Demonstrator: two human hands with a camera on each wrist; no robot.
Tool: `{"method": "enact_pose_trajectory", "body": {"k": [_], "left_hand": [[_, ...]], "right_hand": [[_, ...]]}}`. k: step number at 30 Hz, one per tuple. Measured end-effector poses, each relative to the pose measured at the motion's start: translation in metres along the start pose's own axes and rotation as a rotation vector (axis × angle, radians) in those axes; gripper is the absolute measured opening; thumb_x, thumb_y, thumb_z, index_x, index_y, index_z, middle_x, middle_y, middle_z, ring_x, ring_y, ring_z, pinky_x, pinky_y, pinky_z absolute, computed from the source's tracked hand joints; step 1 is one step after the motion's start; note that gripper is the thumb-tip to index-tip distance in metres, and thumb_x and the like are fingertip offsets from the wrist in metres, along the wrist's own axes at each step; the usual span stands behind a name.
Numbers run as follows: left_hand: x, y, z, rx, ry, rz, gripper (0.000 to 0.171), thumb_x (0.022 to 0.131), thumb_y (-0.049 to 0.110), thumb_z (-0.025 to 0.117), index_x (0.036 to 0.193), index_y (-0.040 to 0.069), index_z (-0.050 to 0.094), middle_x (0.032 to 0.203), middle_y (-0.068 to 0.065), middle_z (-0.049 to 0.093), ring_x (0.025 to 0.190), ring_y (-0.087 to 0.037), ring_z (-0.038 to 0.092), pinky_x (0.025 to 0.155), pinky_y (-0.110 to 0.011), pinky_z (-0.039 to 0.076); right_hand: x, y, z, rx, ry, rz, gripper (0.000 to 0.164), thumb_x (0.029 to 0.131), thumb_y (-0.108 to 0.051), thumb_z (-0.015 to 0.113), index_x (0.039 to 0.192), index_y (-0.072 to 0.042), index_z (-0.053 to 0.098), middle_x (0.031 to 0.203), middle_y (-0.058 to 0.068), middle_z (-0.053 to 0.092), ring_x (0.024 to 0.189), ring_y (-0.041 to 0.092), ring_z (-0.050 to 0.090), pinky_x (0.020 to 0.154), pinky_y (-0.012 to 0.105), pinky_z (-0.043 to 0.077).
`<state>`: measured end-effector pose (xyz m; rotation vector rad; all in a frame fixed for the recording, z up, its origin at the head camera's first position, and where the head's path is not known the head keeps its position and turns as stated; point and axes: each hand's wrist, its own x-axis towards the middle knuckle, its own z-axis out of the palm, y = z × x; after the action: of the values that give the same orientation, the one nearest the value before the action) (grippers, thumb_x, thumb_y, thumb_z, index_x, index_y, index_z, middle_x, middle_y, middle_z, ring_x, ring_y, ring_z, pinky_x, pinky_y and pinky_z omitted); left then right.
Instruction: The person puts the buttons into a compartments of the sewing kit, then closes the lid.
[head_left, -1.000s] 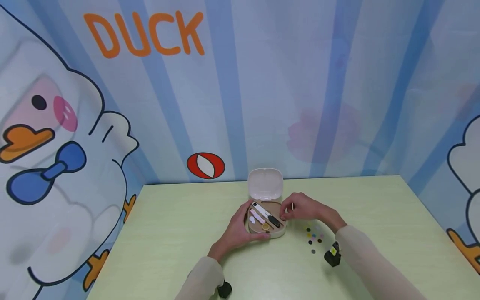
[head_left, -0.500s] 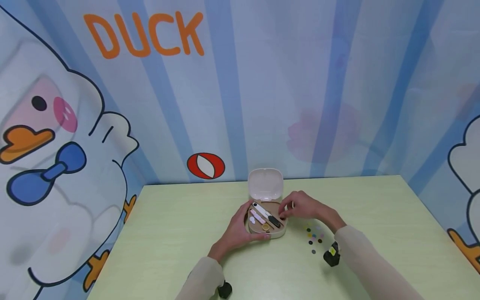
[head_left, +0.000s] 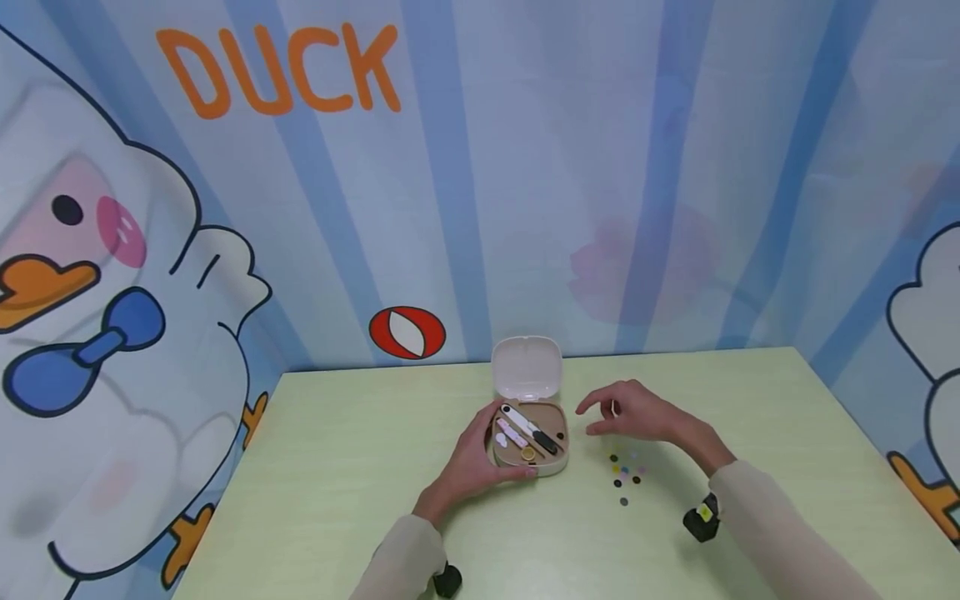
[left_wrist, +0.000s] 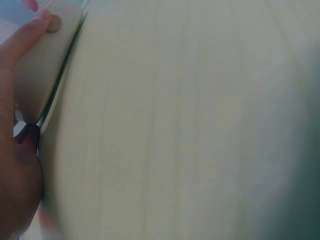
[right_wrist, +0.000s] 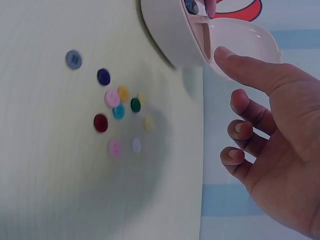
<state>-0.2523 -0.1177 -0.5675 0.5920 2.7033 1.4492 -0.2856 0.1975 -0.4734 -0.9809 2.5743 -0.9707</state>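
Observation:
A small off-white sewing box (head_left: 553, 468) stands on the table with its lid (head_left: 527, 367) raised at the back. My left hand (head_left: 474, 458) grips its left side, the thumb (left_wrist: 30, 37) lying along the front wall beside a round tan disc (left_wrist: 54, 24). Inside lie a white and black tool (head_left: 530, 428), a slim pink tool (head_left: 512, 432) and a gold-coloured ring (head_left: 528, 453). One dark button (head_left: 560, 436) sits in the right compartment. Just right of the box, my right hand (head_left: 637, 412) hovers above the table, fingers loosely bent and holding nothing.
Several loose buttons lie right of the box, among them a grey button (right_wrist: 74, 59), a dark red button (right_wrist: 100, 122) and a green button (right_wrist: 135, 104). The pale table (head_left: 360, 467) meets a duck-printed cloth (head_left: 525, 167) at its back edge.
My right hand has drawn back from the box to the right and its fingers have parted. A dark button now shows in the right compartment. The left hand keeps its grip on the box.

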Motion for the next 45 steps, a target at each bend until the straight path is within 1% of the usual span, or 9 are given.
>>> {"method": "enact_pose_trajectory", "body": {"k": [6, 9, 17, 23, 30, 36, 42, 45], "left_hand": [[-0.001, 0.0, 0.0, 0.006, -0.004, -0.007, 0.121, 0.071, 0.056, 0.093, 0.165, 0.022, 0.024, 0.165, 0.0, 0.035, 0.151, -0.023, 0.033, 0.121, -0.053, 0.032], [-0.002, 0.001, 0.0, 0.004, -0.007, -0.011, 0.121, 0.071, 0.056, 0.093, 0.165, 0.023, 0.024, 0.165, 0.001, 0.035, 0.151, -0.023, 0.033, 0.121, -0.052, 0.032], [-0.003, 0.003, -0.001, 0.01, -0.011, -0.017, 0.121, 0.072, 0.054, 0.093, 0.166, 0.02, 0.023, 0.165, 0.0, 0.034, 0.151, -0.023, 0.032, 0.121, -0.051, 0.031], [-0.003, 0.005, -0.003, -0.003, -0.015, -0.013, 0.121, 0.072, 0.053, 0.093, 0.165, 0.019, 0.024, 0.165, -0.001, 0.034, 0.152, -0.023, 0.031, 0.122, -0.05, 0.03], [-0.003, 0.004, -0.003, 0.006, -0.022, -0.02, 0.121, 0.073, 0.052, 0.093, 0.165, 0.02, 0.023, 0.165, -0.001, 0.034, 0.152, -0.023, 0.032, 0.122, -0.05, 0.031], [-0.003, 0.005, -0.002, 0.004, -0.019, -0.022, 0.121, 0.072, 0.053, 0.093, 0.165, 0.02, 0.024, 0.165, -0.001, 0.034, 0.151, -0.022, 0.032, 0.122, -0.05, 0.031], [-0.002, 0.005, -0.002, 0.003, -0.015, -0.01, 0.121, 0.073, 0.052, 0.093, 0.165, 0.019, 0.023, 0.165, -0.003, 0.034, 0.151, -0.025, 0.032, 0.121, -0.051, 0.032], [-0.001, 0.004, -0.001, 0.008, -0.014, -0.013, 0.121, 0.073, 0.053, 0.093, 0.165, 0.02, 0.023, 0.165, -0.002, 0.034, 0.151, -0.024, 0.032, 0.121, -0.051, 0.032]], "right_hand": [[-0.021, 0.009, -0.002, 0.028, 0.01, 0.037, 0.031, 0.094, -0.017, 0.079, 0.121, -0.004, 0.073, 0.071, -0.005, 0.054, 0.064, 0.01, 0.047, 0.059, 0.026, 0.042], [-0.033, 0.014, -0.002, 0.047, 0.012, 0.057, 0.031, 0.093, -0.017, 0.079, 0.121, -0.004, 0.073, 0.071, -0.005, 0.052, 0.064, 0.009, 0.046, 0.059, 0.025, 0.041], [-0.065, 0.033, 0.006, 0.097, 0.007, 0.025, 0.025, 0.093, -0.016, 0.08, 0.116, -0.007, 0.077, 0.072, -0.006, 0.058, 0.065, 0.006, 0.047, 0.057, 0.023, 0.042], [-0.081, 0.047, 0.014, 0.109, 0.016, 0.009, 0.024, 0.092, -0.018, 0.081, 0.113, -0.008, 0.079, 0.073, -0.009, 0.059, 0.065, 0.003, 0.045, 0.057, 0.022, 0.039], [-0.091, 0.053, 0.023, 0.148, 0.037, 0.015, 0.024, 0.092, -0.015, 0.08, 0.114, -0.007, 0.079, 0.07, -0.009, 0.055, 0.064, 0.002, 0.042, 0.054, 0.022, 0.038], [-0.095, 0.056, 0.027, 0.148, 0.058, 0.011, 0.02, 0.094, -0.014, 0.078, 0.112, -0.007, 0.08, 0.074, -0.007, 0.061, 0.063, 0.003, 0.043, 0.055, 0.021, 0.039], [-0.095, 0.057, 0.029, 0.127, 0.092, -0.02, 0.011, 0.094, -0.012, 0.078, 0.105, -0.012, 0.08, 0.077, -0.008, 0.064, 0.064, 0.002, 0.046, 0.055, 0.021, 0.042], [-0.094, 0.057, 0.028, 0.111, 0.105, -0.016, 0.007, 0.093, -0.011, 0.078, 0.1, -0.015, 0.079, 0.075, -0.009, 0.062, 0.064, 0.002, 0.046, 0.055, 0.021, 0.042]]}}
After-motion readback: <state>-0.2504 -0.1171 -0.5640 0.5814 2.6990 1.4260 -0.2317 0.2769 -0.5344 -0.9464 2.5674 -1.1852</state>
